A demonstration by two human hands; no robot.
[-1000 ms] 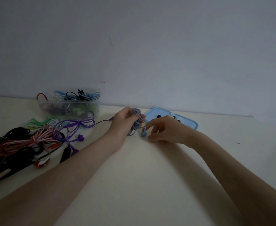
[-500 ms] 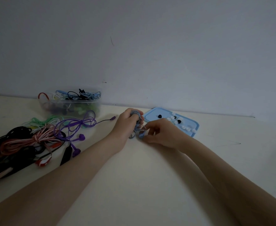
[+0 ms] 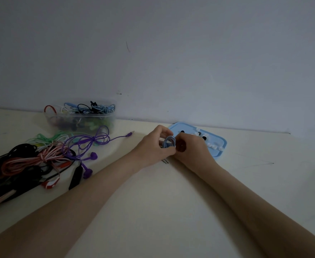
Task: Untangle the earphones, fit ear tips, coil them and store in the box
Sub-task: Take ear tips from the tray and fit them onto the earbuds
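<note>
A small coil of light blue earphones (image 3: 168, 142) sits between my two hands above the table's middle. My left hand (image 3: 153, 146) grips the coil with fingers curled round it. My right hand (image 3: 192, 146) pinches the coil from the right side. A metal jack plug (image 3: 165, 161) pokes out below my left hand. The clear plastic box (image 3: 80, 120) at the back left holds several coiled earphones. Behind my right hand lies a light blue lid (image 3: 221, 144) with white and black ear tips on it.
A heap of tangled earphones lies at the left: purple (image 3: 89, 142), green (image 3: 46, 137), pink-and-white (image 3: 28, 161) and black (image 3: 7, 174) cables, with red-and-white earbuds (image 3: 50, 183). A wall rises directly behind the table.
My right hand has moved in from the table to the coil and now pinches it. The loose blue earbud seen earlier is no longer apart from the coil.
</note>
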